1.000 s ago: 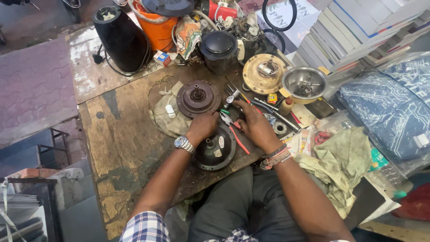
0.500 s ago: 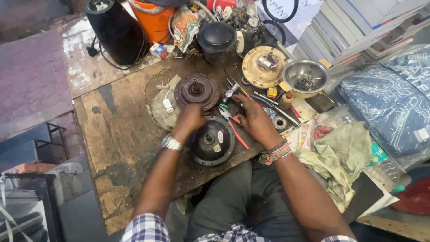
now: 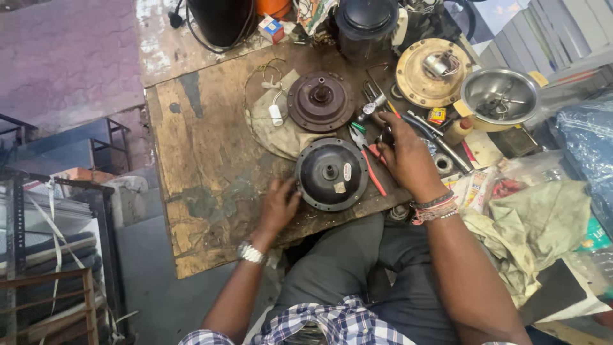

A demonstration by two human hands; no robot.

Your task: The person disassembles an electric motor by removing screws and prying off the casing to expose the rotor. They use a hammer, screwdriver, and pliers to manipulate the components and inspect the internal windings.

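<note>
A dark round motor cover (image 3: 331, 174) lies flat near the front edge of a worn wooden bench (image 3: 204, 160). My left hand (image 3: 278, 204) rests on the bench with its fingers against the cover's left rim. Just right of the cover, my right hand (image 3: 405, 157) lies over small tools, its fingers curled; what it grips is hidden. Red-handled pliers (image 3: 369, 163) lie between the cover and that hand. A second brown motor part (image 3: 320, 100) sits on a cloth behind the cover.
A yellowish round plate (image 3: 432, 71) and a steel bowl (image 3: 499, 97) stand at the back right. Black containers (image 3: 366, 24) crowd the back edge. Rags (image 3: 533, 223) and packets pile up to the right. A metal rack (image 3: 45, 255) stands on the left.
My left hand has slid from the top of the motor cover down to its left rim. The right hand stayed over the tools.
</note>
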